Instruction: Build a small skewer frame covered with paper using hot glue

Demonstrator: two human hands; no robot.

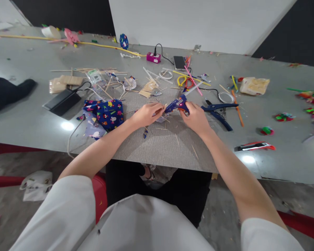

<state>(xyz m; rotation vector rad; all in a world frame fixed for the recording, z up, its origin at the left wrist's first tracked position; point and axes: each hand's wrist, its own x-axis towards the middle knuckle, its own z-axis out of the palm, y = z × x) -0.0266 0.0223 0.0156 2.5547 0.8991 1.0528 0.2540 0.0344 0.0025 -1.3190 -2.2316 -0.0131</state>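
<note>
Spreading across the whole view, the grey speckled tabletop [151,153] carries a dark blue cloth printed with bright cartoon figures [107,113] just left of the hands, and a pair of dark blue-handled pliers [219,111] lying just to their right. Near the middle, the right hand [196,119] has its fingers wrapped around the grip of a small blue hot-glue gun [176,104], nozzle pointing left, while the left hand [146,114] meets it with fingers pinched shut on a small pale scrap [161,119] right at the nozzle. Thin wooden sticks [177,139] lie scattered on the tabletop in front of both hands.
</note>
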